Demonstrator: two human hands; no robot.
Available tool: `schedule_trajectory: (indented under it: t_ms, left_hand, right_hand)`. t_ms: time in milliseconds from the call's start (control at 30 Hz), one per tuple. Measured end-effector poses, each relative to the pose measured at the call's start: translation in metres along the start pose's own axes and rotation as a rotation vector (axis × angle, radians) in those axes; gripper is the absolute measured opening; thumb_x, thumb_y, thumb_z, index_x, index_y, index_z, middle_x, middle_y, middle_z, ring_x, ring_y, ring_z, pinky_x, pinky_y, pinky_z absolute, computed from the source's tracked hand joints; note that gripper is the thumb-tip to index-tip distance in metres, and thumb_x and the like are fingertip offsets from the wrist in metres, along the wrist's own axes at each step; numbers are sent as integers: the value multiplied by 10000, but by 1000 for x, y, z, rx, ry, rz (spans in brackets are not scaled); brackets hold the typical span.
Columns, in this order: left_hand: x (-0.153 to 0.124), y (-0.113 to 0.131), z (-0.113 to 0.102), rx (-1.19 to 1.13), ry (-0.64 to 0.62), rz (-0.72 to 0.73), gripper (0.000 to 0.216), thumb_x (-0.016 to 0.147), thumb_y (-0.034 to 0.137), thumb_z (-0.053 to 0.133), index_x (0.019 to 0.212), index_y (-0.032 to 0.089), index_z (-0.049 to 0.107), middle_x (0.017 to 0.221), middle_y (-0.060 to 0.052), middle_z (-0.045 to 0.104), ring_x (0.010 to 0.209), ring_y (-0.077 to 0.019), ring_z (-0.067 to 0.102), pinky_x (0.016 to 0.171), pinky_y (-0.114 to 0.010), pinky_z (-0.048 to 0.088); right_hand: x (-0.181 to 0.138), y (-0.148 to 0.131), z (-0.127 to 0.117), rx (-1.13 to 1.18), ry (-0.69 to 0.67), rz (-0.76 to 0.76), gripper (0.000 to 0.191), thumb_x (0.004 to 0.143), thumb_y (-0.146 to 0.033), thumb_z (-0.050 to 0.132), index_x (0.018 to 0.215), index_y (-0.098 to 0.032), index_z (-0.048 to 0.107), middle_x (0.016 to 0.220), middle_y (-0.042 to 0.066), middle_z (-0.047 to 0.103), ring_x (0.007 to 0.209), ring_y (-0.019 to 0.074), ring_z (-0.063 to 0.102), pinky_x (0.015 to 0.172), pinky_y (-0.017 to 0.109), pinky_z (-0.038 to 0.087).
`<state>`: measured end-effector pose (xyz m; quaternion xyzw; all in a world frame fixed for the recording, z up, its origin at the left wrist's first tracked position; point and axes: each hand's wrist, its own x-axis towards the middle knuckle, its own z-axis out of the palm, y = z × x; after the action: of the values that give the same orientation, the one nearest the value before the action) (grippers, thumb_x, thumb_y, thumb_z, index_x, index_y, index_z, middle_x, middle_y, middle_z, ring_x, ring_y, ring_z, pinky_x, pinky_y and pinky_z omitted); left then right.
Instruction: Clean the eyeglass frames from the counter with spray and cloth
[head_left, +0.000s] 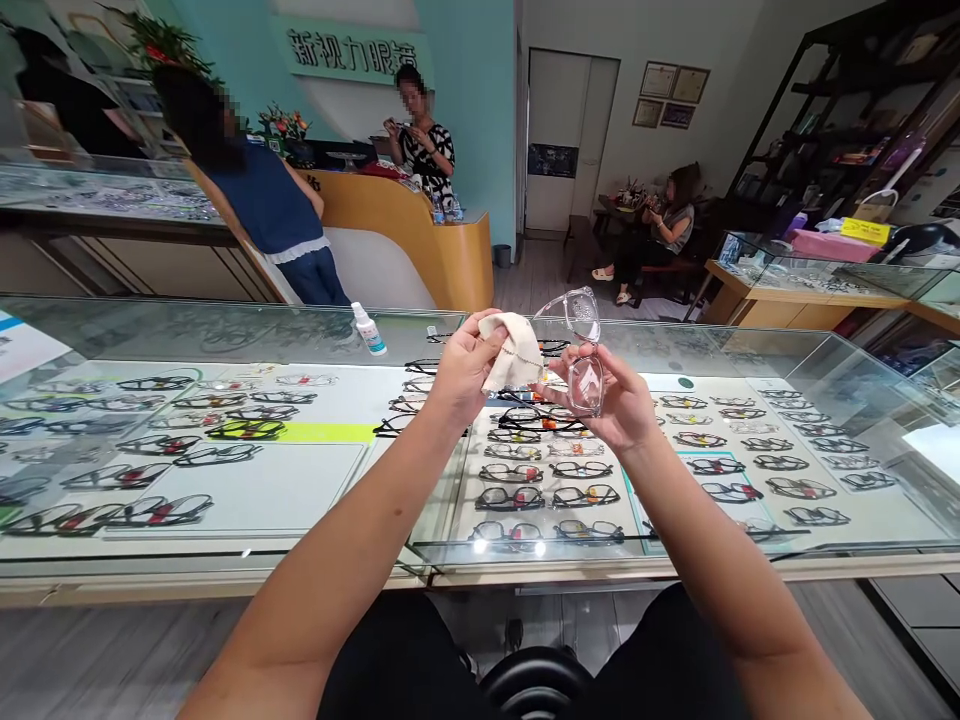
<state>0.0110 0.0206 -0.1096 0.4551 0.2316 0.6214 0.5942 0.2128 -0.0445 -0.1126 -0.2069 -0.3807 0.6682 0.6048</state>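
My left hand [466,368] is closed on a cream cleaning cloth [516,352] with a zigzag edge, pinched between thumb and fingers. A pair of clear-framed eyeglasses [583,312] is gripped in my right hand [626,405], turned so one lens stands above the other. The lower lens lies in front of my right palm, and one temple stretches left behind the cloth. Both hands are above the glass display case [360,545], close together. Standing on its top, left of my hands, is a small white spray bottle [368,330] with a blue label.
Rows of eyeglasses [512,498] fill the case under my arms. Beyond it, one person [259,190] stands by a curved wooden counter [397,215], with another person [427,150] behind it. A seated person [671,225] is at the back right. Another display case [795,275] stands right.
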Motion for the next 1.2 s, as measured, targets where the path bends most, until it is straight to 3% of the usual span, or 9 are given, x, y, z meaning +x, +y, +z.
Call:
schedule_trajectory:
  t_ms: [167,467,800,1033,1200]
  left_hand:
    - [0,4,4,-31,19,-32,614,586,471,1099,988,189,731,821,20,741,674,-124,672,594,-228,549]
    - [2,6,5,-107,23,-31,621,541,457,1122,949,190,737,760,47,695,605,-84,625,536,-193,544]
    - [-3,8,9,-101,-33,-42,630,566,459,1117,993,222,720,791,69,697,651,-81,641,573,-178,561]
    - [-1,3,5,-103,-59,-25,611,647,482,1084,1044,239,689,846,55,722,673,-97,665,581,-189,553]
    - [-3,4,8,-99,-68,-29,602,635,494,1088,998,229,688,836,49,725,649,-89,650,563,-183,539]
  right_hand:
    - [1,-5,-3,-26,42,-48,283,780,-520,934,840,-289,784,847,33,753,1072,297,767,1035,564,675]
    - [2,-3,-4,37,20,-59,179,856,-407,889,877,-244,819,894,4,791,947,195,755,1130,506,647]
    - [2,3,-1,168,2,45,113,916,-348,841,898,-243,801,833,4,818,1017,229,812,1175,554,616]
    - [4,9,-2,249,1,115,106,905,-323,850,909,-233,796,835,8,833,1012,225,835,1081,498,680]
    - [5,7,-4,229,54,77,93,944,-345,807,909,-259,798,853,6,842,1003,210,839,929,374,702]
